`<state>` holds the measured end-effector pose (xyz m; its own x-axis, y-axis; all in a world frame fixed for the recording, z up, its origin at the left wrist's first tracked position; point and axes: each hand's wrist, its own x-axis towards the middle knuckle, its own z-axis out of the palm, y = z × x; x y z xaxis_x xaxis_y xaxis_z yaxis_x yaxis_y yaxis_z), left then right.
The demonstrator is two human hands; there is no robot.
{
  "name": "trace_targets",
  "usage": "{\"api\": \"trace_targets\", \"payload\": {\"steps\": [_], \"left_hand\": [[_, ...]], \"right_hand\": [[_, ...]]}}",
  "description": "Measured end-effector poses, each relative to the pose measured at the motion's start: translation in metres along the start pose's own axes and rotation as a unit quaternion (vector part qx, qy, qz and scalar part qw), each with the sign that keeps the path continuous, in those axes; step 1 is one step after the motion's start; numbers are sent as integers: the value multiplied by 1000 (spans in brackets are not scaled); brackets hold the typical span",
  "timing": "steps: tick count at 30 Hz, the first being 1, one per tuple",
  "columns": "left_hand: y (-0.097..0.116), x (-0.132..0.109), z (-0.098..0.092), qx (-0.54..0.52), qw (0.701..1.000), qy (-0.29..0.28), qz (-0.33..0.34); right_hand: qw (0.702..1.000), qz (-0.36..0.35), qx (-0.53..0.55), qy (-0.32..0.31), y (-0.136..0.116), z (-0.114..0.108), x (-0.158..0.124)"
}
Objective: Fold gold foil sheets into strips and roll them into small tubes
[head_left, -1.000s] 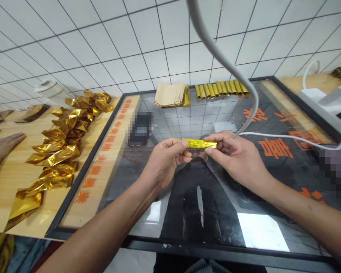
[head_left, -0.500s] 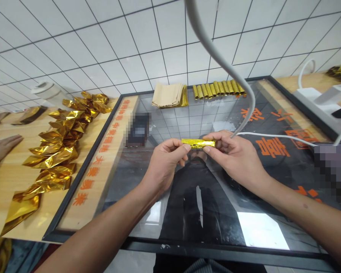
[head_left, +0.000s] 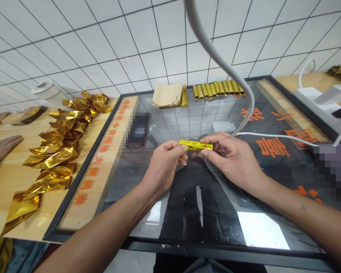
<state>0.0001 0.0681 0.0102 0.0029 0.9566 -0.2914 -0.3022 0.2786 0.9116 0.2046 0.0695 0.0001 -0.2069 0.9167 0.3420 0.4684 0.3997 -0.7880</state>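
Note:
A small roll of gold foil paper (head_left: 196, 145) lies crosswise between my two hands, above the dark glass tabletop (head_left: 156, 170). My left hand (head_left: 169, 157) pinches its left end between thumb and fingers. At the right end, my right hand (head_left: 223, 151) grips it with the thumb below and the fingers behind. A dark gap shows along the roll's lower side. Beyond it, several finished-looking gold rolls (head_left: 214, 89) lie in a row at the far edge, beside a stack of tan-backed gold paper sheets (head_left: 167, 94).
Folded gold foil pieces (head_left: 58, 138) spread along the wooden surface on the left. Another person's hand (head_left: 5, 148) rests beyond them. A blurred-out dark object (head_left: 138, 129) lies on the glass. A white cable (head_left: 216, 57) hangs in front; a white power strip (head_left: 315, 102) stands at right.
Both hands have shifted the gold roll slightly left, and it now tilts a little down to the right. My right fingers have moved a little along it.

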Motion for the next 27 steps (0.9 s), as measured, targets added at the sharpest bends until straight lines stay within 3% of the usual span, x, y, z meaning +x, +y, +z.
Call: {"api": "trace_targets", "payload": {"steps": [17,27], "left_hand": [[-5,-7,7,-58,995,-13,78],[-9,-6,6,-51,994,-16,99]], "right_hand": [[998,46,29,29,-1,2,2],[999,21,1,36,-5,-1,3]]}}
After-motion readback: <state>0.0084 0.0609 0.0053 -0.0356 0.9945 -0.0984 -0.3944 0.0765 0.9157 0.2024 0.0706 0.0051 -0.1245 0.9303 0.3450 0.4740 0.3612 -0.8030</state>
